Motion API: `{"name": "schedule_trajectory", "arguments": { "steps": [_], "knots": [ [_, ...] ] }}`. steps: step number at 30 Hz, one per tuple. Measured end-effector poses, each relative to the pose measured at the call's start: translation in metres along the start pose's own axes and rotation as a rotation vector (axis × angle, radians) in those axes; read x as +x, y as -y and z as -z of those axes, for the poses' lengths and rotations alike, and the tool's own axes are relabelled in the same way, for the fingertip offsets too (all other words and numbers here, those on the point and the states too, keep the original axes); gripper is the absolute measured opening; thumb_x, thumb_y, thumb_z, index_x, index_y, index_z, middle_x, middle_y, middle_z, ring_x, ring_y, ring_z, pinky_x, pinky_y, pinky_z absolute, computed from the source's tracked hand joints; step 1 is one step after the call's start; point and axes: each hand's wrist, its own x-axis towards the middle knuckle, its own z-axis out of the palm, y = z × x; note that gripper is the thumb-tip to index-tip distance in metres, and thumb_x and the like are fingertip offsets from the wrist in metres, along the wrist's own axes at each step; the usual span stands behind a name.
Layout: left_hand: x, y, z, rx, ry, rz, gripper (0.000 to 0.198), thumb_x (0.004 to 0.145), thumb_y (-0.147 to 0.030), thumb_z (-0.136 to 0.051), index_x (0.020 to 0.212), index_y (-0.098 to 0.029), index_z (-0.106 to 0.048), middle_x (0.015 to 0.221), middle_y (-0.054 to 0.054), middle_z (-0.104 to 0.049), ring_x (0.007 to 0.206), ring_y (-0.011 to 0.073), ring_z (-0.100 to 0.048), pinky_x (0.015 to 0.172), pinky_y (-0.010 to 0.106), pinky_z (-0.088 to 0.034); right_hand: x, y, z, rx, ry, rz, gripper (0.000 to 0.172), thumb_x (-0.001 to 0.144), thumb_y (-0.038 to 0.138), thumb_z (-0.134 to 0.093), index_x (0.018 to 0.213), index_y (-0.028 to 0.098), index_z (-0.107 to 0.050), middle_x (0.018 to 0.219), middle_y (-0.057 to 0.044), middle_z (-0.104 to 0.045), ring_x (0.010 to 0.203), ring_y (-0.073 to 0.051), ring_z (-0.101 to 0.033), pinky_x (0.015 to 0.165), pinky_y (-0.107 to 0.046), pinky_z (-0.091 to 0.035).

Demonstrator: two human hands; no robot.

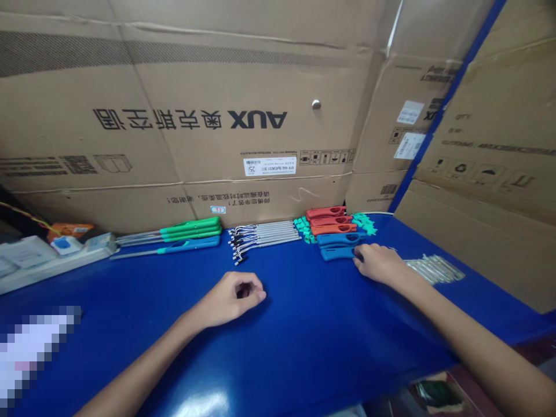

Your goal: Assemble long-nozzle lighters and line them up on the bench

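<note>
My right hand (377, 262) reaches to the back of the table, its fingers closed on the right end of the nearest blue lighter handle (336, 253). Behind that one lies another blue handle (339, 238), then orange and red handles (326, 213) in a stacked row. My left hand (234, 298) rests over the table, loosely curled with the thumb meeting the fingers; nothing shows in it. Beyond it lie several metal lighter tubes with wires (275, 233). Small turquoise caps (306, 229) sit between tubes and handles, and turquoise pieces (364, 223) lie behind my right hand.
Long-nosed lighters with green (191, 229) and blue (195, 244) handles lie at the back left beside a white power strip (61, 260). Silvery tubes (436, 269) lie right of my right hand. Cardboard walls (191, 81) border the blue table (304, 347).
</note>
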Motion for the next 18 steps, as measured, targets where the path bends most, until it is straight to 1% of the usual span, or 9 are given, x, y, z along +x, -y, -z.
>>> {"name": "schedule_trajectory", "arguments": {
  "steps": [3, 5, 7, 9, 11, 12, 13, 15, 18],
  "knots": [
    [0.0, -0.002, 0.003, 0.065, -0.012, -0.026, 0.032, 0.087, -0.045, -0.055, 0.079, -0.015, -0.065, 0.068, 0.001, -0.063, 0.061, 0.0126, -0.055, 0.059, 0.023, -0.044, -0.005, 0.001, 0.005, 0.011, -0.014, 0.013, 0.033, 0.09, 0.03, -0.045, 0.112, 0.016, -0.066, 0.108, -0.02, -0.069, 0.098, -0.034, -0.067, 0.073, -0.037, -0.047],
    [0.001, -0.002, 0.012, 0.232, -0.081, -0.012, 0.033, 0.088, -0.046, -0.053, 0.079, -0.017, -0.067, 0.071, 0.001, -0.066, 0.063, 0.0139, -0.059, 0.06, 0.023, -0.047, -0.01, 0.002, 0.01, 0.023, -0.029, 0.014, 0.033, 0.09, 0.031, -0.047, 0.113, 0.016, -0.065, 0.107, -0.02, -0.07, 0.097, -0.034, -0.067, 0.071, -0.037, -0.046],
    [0.0, 0.001, 0.029, 0.436, -0.212, 0.055, 0.032, 0.088, -0.045, -0.05, 0.082, -0.019, -0.068, 0.078, 0.002, -0.07, 0.071, 0.017, -0.063, 0.067, 0.026, -0.049, -0.016, 0.006, 0.016, 0.039, -0.041, 0.026, 0.033, 0.09, 0.034, -0.048, 0.112, 0.018, -0.065, 0.105, -0.017, -0.07, 0.095, -0.033, -0.068, 0.07, -0.036, -0.045],
    [-0.001, 0.008, 0.051, 0.577, -0.367, 0.154, 0.03, 0.088, -0.039, -0.046, 0.089, -0.018, -0.067, 0.091, 0.008, -0.071, 0.087, 0.0237, -0.063, 0.081, 0.033, -0.049, -0.022, 0.012, 0.021, 0.079, -0.063, 0.067, 0.032, 0.088, 0.038, -0.051, 0.111, 0.021, -0.066, 0.102, -0.014, -0.071, 0.091, -0.031, -0.068, 0.069, -0.035, -0.045],
    [-0.005, 0.019, 0.073, 0.705, -0.497, 0.265, 0.029, 0.086, -0.031, -0.045, 0.098, -0.014, -0.065, 0.106, 0.015, -0.067, 0.109, 0.0326, -0.056, 0.096, 0.043, -0.042, -0.028, 0.022, 0.027, 0.152, -0.094, 0.142, 0.03, 0.086, 0.039, -0.054, 0.107, 0.022, -0.068, 0.097, -0.011, -0.072, 0.086, -0.028, -0.068, 0.068, -0.033, -0.044],
    [-0.007, 0.026, 0.082, 0.764, -0.542, 0.323, 0.031, 0.084, -0.028, -0.046, 0.103, -0.013, -0.064, 0.113, 0.018, -0.065, 0.116, 0.0364, -0.051, 0.099, 0.048, -0.039, -0.031, 0.028, 0.029, 0.198, -0.112, 0.188, 0.029, 0.086, 0.039, -0.055, 0.105, 0.022, -0.069, 0.093, -0.009, -0.072, 0.083, -0.027, -0.067, 0.067, -0.032, -0.044],
    [-0.01, 0.032, 0.089, 0.812, -0.567, 0.381, 0.033, 0.082, -0.026, -0.047, 0.107, -0.012, -0.063, 0.117, 0.019, -0.062, 0.121, 0.0394, -0.047, 0.099, 0.051, -0.037, -0.033, 0.034, 0.032, 0.245, -0.124, 0.235, 0.027, 0.085, 0.038, -0.056, 0.102, 0.022, -0.07, 0.09, -0.008, -0.072, 0.08, -0.025, -0.067, 0.066, -0.031, -0.044],
    [-0.014, 0.045, 0.098, 0.881, -0.566, 0.477, 0.036, 0.079, -0.023, -0.047, 0.111, -0.012, -0.061, 0.121, 0.021, -0.06, 0.121, 0.0422, -0.046, 0.096, 0.055, -0.039, -0.037, 0.047, 0.037, 0.34, -0.114, 0.333, 0.024, 0.083, 0.038, -0.059, 0.098, 0.022, -0.07, 0.086, -0.006, -0.071, 0.077, -0.022, -0.065, 0.065, -0.03, -0.044],
    [-0.02, 0.058, 0.104, 0.933, -0.505, 0.552, 0.033, 0.08, -0.022, -0.048, 0.109, -0.016, -0.062, 0.122, 0.019, -0.06, 0.119, 0.0406, -0.05, 0.091, 0.052, -0.043, -0.037, 0.063, 0.046, 0.492, -0.054, 0.526, 0.03, 0.075, 0.032, -0.068, 0.103, 0.02, -0.068, 0.095, -0.006, -0.068, 0.085, -0.021, -0.063, 0.072, -0.029, -0.047]
  ]
}}
